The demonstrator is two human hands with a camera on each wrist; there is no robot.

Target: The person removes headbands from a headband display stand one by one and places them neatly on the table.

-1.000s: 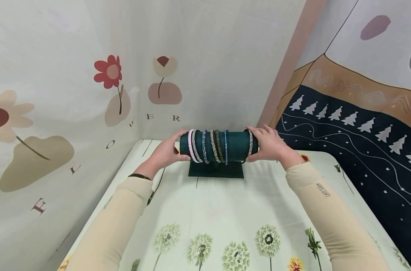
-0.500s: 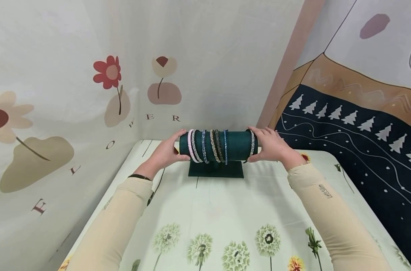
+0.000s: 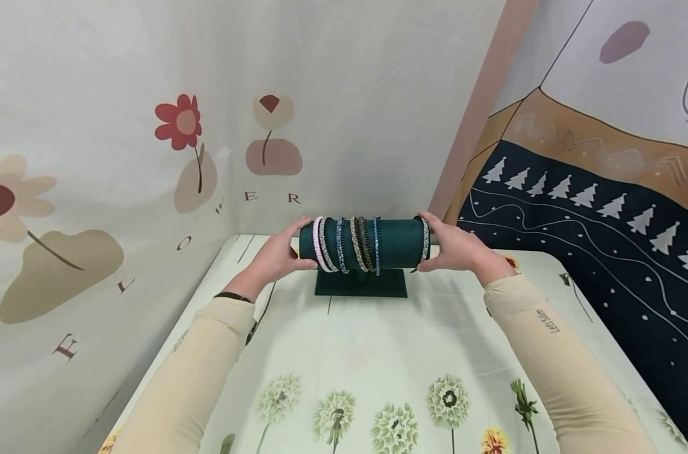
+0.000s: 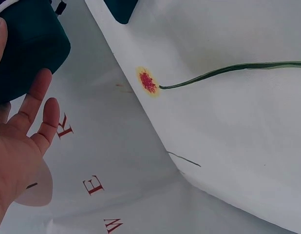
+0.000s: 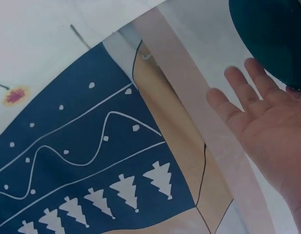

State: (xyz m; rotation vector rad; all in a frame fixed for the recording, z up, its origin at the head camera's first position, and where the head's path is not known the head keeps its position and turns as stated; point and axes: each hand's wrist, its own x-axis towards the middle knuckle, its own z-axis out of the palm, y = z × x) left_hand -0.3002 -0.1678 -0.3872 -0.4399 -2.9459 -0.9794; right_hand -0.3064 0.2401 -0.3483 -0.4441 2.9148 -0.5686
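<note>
A dark green velvet bracelet stand point(image 3: 402, 244) rests on the table, its roll lying crosswise above a flat base point(image 3: 361, 287). Around the left half sit a pink bracelet point(image 3: 318, 243) and several glittery silver, blue and brown ones. My left hand point(image 3: 277, 255) grips the roll's left end, thumb in front and fingers behind. At the right end, my right hand point(image 3: 458, 246) pinches a silver bracelet point(image 3: 425, 239) between thumb and index finger. In the right wrist view, its other fingers point(image 5: 233, 80) spread beside the roll's end; the thumb is out of frame there.
The stand is near the back of a table with a white flowered cloth point(image 3: 344, 353). Behind it hangs a pale printed curtain point(image 3: 355, 126), and at the right a navy cloth with white trees point(image 3: 559, 214).
My right hand has shifted slightly right along the roll, and the silver bracelet has moved with it closer to the right end. My left hand keeps its hold on the left end.
</note>
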